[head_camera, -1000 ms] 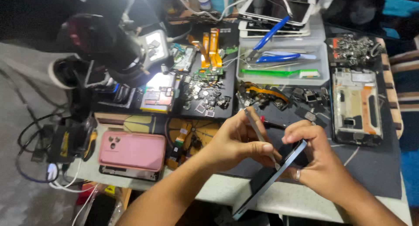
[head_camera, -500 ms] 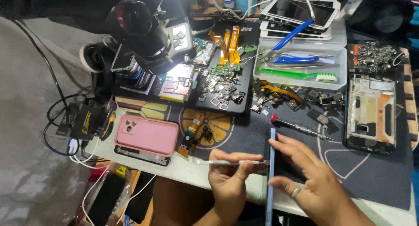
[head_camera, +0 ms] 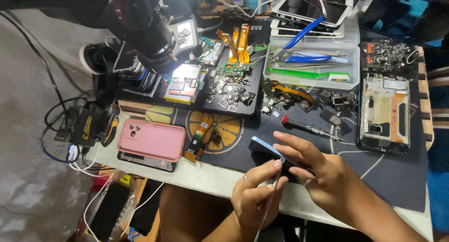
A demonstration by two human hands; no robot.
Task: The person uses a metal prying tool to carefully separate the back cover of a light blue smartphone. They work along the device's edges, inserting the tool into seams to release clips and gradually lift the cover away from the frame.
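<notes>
A blue-edged smartphone [head_camera: 280, 158] lay tilted at the mat's near edge, gripped by the right hand [head_camera: 322, 174], fingers spread over its dark face. The left hand [head_camera: 256, 193] pinched a thin metal pry tool [head_camera: 270, 200] against the phone's side. A red-tipped screwdriver [head_camera: 306, 126] lay just beyond; a pink-cased phone [head_camera: 152, 139] sat well left.

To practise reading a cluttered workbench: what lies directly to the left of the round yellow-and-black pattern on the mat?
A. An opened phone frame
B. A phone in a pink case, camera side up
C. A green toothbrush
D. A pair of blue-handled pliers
B: the phone in a pink case lies camera side up just left of the round pattern, while the toothbrush and pliers sit in the clear tray farther back.
</notes>
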